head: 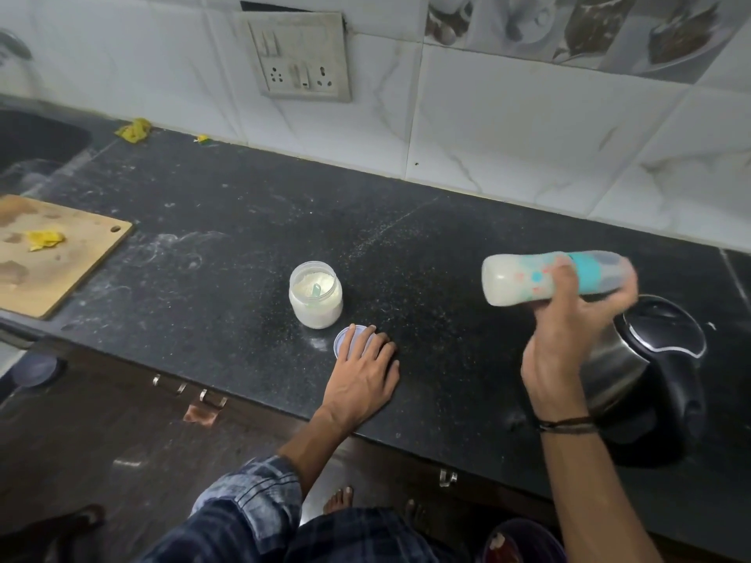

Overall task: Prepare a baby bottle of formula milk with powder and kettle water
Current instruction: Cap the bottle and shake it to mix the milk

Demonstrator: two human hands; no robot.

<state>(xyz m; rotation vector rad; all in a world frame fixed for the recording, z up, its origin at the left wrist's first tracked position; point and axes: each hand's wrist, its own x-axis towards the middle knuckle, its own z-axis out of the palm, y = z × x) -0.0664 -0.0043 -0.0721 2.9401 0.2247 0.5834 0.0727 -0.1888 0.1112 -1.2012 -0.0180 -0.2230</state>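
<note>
My right hand (569,327) grips a baby bottle (524,280) filled with white milk. The bottle lies nearly sideways in the air above the black counter (244,221), its teal collar and clear cap pointing right, and it looks blurred. Just below and right of it stands a steel and black kettle (658,359) with its lid shut. An open jar of white powder (315,295) with a teal scoop inside stands mid-counter. My left hand (363,369) rests flat on the counter, fingers partly over the jar's round lid (343,339).
A wooden cutting board (48,253) with a yellow scrap lies at the left, a dark sink (36,144) behind it. A wall socket (302,58) sits on the tiled backsplash. Yellow scraps (134,130) lie at the counter's back edge. Powder dust marks the counter.
</note>
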